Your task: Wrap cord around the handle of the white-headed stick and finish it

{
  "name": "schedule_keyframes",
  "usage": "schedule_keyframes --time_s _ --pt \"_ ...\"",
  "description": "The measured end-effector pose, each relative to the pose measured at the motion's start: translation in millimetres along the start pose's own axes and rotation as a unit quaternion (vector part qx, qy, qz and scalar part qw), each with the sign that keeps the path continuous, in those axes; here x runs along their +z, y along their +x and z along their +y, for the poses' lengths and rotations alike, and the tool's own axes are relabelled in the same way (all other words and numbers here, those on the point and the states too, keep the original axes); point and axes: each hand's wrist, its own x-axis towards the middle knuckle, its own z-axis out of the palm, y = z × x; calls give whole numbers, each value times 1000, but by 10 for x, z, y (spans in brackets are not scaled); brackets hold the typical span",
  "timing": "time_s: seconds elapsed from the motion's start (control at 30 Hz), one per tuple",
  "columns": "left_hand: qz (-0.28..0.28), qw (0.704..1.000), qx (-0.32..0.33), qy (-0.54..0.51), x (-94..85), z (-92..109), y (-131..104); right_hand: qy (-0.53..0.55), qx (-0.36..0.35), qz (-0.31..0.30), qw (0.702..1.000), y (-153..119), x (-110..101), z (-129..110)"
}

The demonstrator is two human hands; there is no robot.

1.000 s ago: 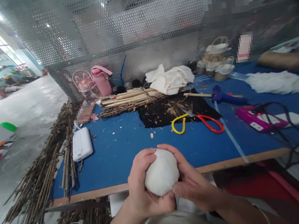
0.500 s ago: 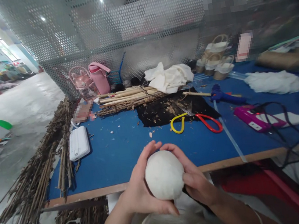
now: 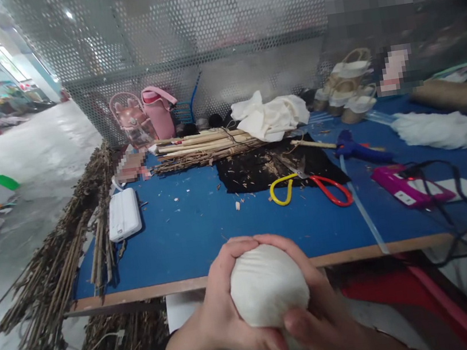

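Observation:
A round white ball covered in cloth is held between both palms just over the table's front edge. My left hand wraps its left side, fingers over the far top and thumb underneath. On the other side my right hand curls round the ball, its thumb pressing the near lower surface, where faint creases show. The underside of the ball is hidden. Beyond the hands lie scissors with one yellow and one red handle, partly on a black cloth strewn with plant bits.
On the blue table are a white power bank, bundled sticks, white cloth, a blue glue gun and a purple power strip. Dry stalks hang over the left edge. A perforated metal screen stands behind.
The ball has come lower and closer to me, turned so that creases show. My right thumb has moved from its right side onto the near face. The view has shifted slightly.

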Motion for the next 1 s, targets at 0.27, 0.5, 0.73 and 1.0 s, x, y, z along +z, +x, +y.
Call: schedule_keyframes --time_s 0.27,0.5,0.73,1.0 --pt "59 996 -59 -22 91 38 1 1 -21 38 999 89 39 124" --pt "4 990 -136 39 -57 -15 -47 257 142 -27 955 331 -211 284" --pt "1 981 -90 169 -133 -132 11 81 69 74 992 262 -153 296" --pt "16 992 -126 1 -22 41 -6 180 120 -11 976 55 -104 117"
